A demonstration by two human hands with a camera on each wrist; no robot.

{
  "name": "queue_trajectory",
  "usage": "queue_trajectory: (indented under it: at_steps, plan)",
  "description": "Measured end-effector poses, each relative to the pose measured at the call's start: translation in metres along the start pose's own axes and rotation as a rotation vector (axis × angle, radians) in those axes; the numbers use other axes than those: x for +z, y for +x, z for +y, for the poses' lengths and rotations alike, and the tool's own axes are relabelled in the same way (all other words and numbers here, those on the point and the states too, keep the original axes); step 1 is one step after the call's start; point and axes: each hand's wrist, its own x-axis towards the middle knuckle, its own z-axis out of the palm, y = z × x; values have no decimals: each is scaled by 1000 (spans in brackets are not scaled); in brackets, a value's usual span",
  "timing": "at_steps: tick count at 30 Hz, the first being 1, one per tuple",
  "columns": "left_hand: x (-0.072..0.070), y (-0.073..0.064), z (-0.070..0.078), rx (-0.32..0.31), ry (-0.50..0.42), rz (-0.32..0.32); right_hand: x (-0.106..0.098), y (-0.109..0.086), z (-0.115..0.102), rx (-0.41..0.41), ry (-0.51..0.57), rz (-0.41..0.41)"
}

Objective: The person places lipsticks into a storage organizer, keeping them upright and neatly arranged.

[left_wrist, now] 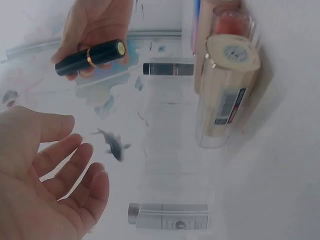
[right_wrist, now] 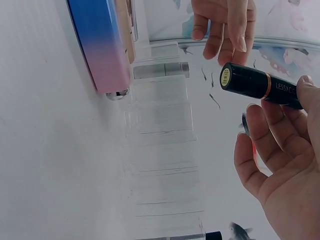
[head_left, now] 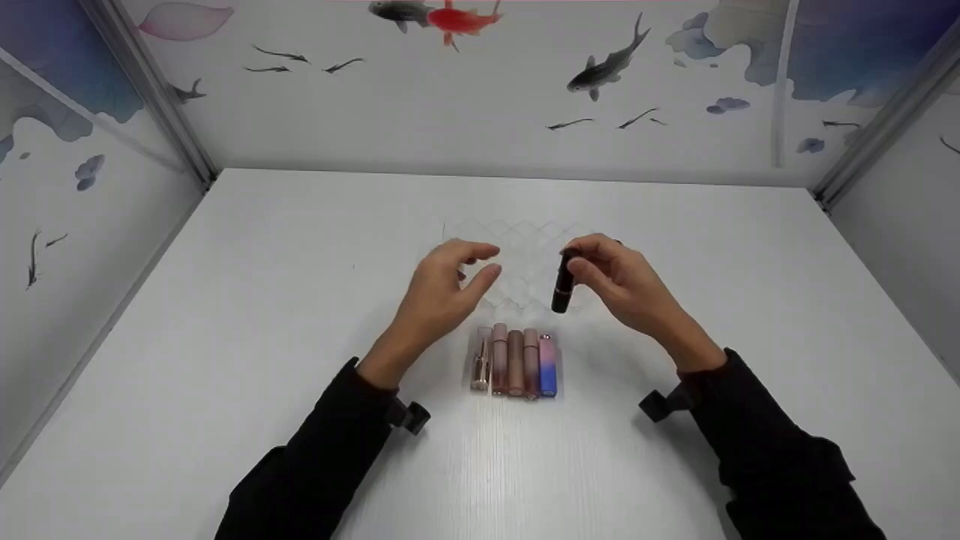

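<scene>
My right hand pinches a black lipstick tube between thumb and fingers, above the right side of a clear slotted organizer. Around the tube runs a thin gold band, and a yellowish label marks its end. My left hand hovers at the organizer's left side, fingers loosely bent, holding nothing. Between the forearms lies a row of lip tubes: a clear-cased gold one, several pinkish-brown ones and a pink-to-blue one at the right end.
Inside the organizer stand a dark-capped tube and a silver-capped tube, at opposite ends. A white table lies beneath everything. White panels with painted fish enclose its back and sides.
</scene>
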Motion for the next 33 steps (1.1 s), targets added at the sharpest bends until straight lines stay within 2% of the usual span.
queue_trajectory:
  at_steps: [3, 7, 13, 17, 20, 27, 33]
  plan:
    - [-10, 3, -5, -19, 9, 84, -5, 0, -1, -17, -8, 29]
    - [-18, 6, -14, -140, -1, 88, -11, 0, -3, -35, -48, 88]
    - [-23, 7, -30, -362, -26, -57, -19, -1, -6, -34, -134, 193]
    - [-23, 6, -41, -459, -37, -146, -22, 0, -5, -40, -134, 255]
    - [-22, 5, -46, -487, -64, -180, -25, 1, -3, -36, -160, 298]
    - [-18, 4, -51, -488, -136, -220, -34, 2, 6, 44, -259, 381]
    - [-17, 4, -52, -495, -151, -225, -39, 1, 18, 107, -331, 394]
